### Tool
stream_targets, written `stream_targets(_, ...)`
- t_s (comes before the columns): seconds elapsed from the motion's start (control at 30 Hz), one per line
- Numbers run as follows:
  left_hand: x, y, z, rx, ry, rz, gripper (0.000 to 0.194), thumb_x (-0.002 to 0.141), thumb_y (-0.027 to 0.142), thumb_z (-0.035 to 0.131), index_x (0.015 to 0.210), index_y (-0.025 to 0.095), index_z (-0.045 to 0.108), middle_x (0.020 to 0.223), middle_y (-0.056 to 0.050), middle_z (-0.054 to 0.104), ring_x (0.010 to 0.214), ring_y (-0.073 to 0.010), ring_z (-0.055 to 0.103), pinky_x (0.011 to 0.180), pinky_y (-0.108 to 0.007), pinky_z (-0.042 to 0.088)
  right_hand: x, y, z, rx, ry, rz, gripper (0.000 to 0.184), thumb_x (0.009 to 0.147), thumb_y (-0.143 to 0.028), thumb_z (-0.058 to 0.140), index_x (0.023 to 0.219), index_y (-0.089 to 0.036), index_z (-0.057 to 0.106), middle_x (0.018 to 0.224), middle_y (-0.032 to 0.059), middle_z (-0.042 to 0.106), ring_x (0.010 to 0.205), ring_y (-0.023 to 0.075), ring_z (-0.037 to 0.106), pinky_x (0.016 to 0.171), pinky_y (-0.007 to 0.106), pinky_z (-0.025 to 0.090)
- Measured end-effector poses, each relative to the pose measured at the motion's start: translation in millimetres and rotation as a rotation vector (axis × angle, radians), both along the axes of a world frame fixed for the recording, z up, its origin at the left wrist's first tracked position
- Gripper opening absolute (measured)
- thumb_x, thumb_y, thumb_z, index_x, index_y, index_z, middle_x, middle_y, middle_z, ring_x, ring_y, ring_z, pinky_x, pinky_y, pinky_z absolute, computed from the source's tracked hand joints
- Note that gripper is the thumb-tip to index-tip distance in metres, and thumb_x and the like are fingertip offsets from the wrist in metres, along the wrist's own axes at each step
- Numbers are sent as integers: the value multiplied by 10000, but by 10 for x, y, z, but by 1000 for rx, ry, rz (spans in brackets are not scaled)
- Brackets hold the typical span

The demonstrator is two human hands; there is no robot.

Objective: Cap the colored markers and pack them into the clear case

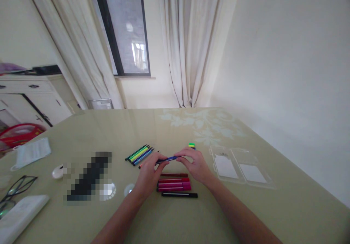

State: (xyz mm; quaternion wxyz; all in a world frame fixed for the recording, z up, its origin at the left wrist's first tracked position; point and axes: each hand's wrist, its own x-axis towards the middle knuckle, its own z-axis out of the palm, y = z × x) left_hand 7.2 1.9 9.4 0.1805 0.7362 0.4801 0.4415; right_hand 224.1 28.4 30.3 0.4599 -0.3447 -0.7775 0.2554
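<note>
A blue felt-tip pen (pixel 171 158) is held above the table, slanting slightly up to the right. My left hand (pixel 147 173) pinches its left end, and my right hand (pixel 195 163) pinches the right end. Behind my left hand lies a row of uncapped green, yellow and blue felt-tip pens (pixel 140 154). Several pen caps (pixel 191 146) peek out beyond my right hand. Below the hands lie a brown pen (pixel 175 175), pink and red felt-tip pens (pixel 175 184) and a black pen (pixel 179 195), side by side.
An open clear plastic case (pixel 240 165) lies at the right. Toward the left are a blurred dark object (pixel 90 176), a white mouse-like item (pixel 57 171), a face mask (pixel 32 153), glasses (pixel 22 184) and a white box-like object (pixel 24 216). A wall borders the table's right side.
</note>
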Motion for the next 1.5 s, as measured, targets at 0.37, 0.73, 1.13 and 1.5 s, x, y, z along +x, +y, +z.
stream_targets(0.37, 91, -116, 45, -139, 326, -284, 285, 1041, 306, 485, 1194, 288, 724, 1040, -54, 680, 1000, -207, 630, 922, -334, 494, 457, 301, -73, 7, -406, -535, 176, 943, -173, 577, 881, -191, 740, 996, 104, 699, 1002, 258, 616, 962, 404, 463)
stream_targets(0.73, -340, 137, -8, -147, 582, 398, 192, 994, 239, 522, 1051, 198, 700, 1072, -98, 691, 1030, -301, 625, 924, -429, 482, 397, 280, -172, -57, -635, -463, 171, 926, -169, 636, 867, -226, 786, 1113, 88, 682, 1075, 245, 592, 968, 363, 436)
stream_targets(1.13, -207, 128, -28, -184, 536, 253, 196, 1043, 272, 452, 1015, 211, 635, 1012, -69, 714, 998, -260, 651, 901, -381, 462, 220, 235, -213, -109, -632, -406, 227, 980, -190, 573, 903, -229, 783, 1167, 82, 696, 1131, 241, 601, 976, 368, 420)
stream_targets(1.5, -119, 68, 48, -74, 309, 108, 218, 1040, 341, 458, 1068, 231, 643, 1062, -62, 728, 1009, -250, 663, 883, -380, 488, 189, 194, -34, -163, -365, -345, 162, 1011, -244, 567, 930, -210, 703, 936, 48, 754, 886, 206, 676, 811, 314, 460)
